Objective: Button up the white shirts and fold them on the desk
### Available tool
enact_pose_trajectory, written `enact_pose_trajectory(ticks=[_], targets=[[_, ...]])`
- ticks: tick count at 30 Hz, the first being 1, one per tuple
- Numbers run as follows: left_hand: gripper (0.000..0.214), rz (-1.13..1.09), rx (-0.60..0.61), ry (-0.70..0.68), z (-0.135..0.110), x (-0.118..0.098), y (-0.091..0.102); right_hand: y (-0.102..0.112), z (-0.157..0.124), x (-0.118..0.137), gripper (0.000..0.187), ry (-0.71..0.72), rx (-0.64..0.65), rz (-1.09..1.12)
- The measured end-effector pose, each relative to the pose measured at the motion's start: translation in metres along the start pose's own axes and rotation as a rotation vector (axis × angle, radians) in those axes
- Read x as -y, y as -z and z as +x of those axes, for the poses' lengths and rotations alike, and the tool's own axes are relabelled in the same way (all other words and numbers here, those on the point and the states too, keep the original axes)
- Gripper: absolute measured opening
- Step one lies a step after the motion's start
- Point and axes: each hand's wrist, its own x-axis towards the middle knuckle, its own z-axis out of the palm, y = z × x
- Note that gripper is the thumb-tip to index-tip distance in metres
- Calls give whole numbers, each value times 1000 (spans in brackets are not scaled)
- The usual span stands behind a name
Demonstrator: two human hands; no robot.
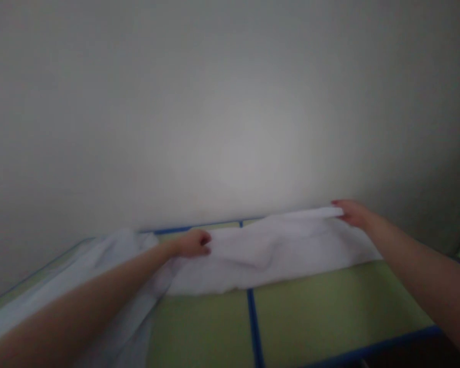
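A length of white cloth [260, 255] stretches across the far part of a green mat [314, 312] with blue edging. My left hand [194, 242] pinches the cloth near its middle left, thumb and fingers closed on it. At the right, my right hand [351, 212] grips the cloth's upper corner and holds that edge slightly raised. Between my hands the fabric hangs in loose folds. More white cloth [115, 250] lies bunched at the left, partly hidden behind my left forearm.
A plain grey wall [233, 112] rises right behind the mat. Blue strips [255, 327] divide and border the green surface. A dark area [410, 352] lies beyond the near edge at lower right.
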Motion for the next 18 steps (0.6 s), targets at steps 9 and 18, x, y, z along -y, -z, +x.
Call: enact_pose_trajectory(ticks=[9, 18], targets=[[22, -55, -105, -158, -30, -81, -7, -86, 78, 152, 43, 124, 181, 280], [46, -356, -84, -201, 26, -104, -42, -91, 2, 248, 45, 589, 667, 498]])
